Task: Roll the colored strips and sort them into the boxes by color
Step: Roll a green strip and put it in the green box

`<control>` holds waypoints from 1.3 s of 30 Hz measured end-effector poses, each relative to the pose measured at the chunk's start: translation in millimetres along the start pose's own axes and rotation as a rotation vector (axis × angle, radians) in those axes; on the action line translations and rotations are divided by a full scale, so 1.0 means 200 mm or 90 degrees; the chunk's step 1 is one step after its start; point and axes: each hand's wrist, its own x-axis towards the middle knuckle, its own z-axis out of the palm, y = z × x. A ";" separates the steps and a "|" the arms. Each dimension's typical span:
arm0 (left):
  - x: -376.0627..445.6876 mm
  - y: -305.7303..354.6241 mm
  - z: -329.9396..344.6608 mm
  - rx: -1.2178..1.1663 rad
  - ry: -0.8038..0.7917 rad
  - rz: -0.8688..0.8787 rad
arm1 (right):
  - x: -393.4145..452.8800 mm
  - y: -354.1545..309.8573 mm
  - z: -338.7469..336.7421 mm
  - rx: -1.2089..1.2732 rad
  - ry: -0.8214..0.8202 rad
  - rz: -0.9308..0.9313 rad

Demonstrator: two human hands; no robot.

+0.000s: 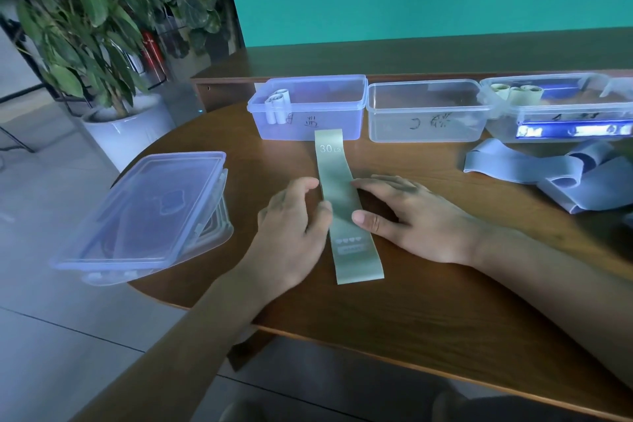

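A pale green strip marked "30 LB" lies flat and unrolled on the brown table, its far end against the left box. My left hand rests at the strip's left edge, thumb touching it. My right hand lies flat on the table along the right edge, thumb and fingertips touching the strip. Three clear boxes stand in a row behind: the left box holds a few pale rolls, the middle box looks empty, the right box holds several beige rolls.
A heap of grey-blue strips lies at the right. Stacked clear lids overhang the table's left edge. A potted plant stands on the floor to the left. A teal wall rises behind the table.
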 end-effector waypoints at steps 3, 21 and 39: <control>0.04 -0.02 0.01 -0.014 0.003 -0.011 | 0.00 0.00 0.00 0.006 -0.015 0.012; 0.02 0.00 -0.03 -0.146 -0.006 -0.064 | 0.00 0.02 0.00 0.086 0.034 0.017; -0.03 -0.04 -0.03 -0.066 0.017 0.059 | -0.09 0.04 -0.01 0.136 0.052 -0.040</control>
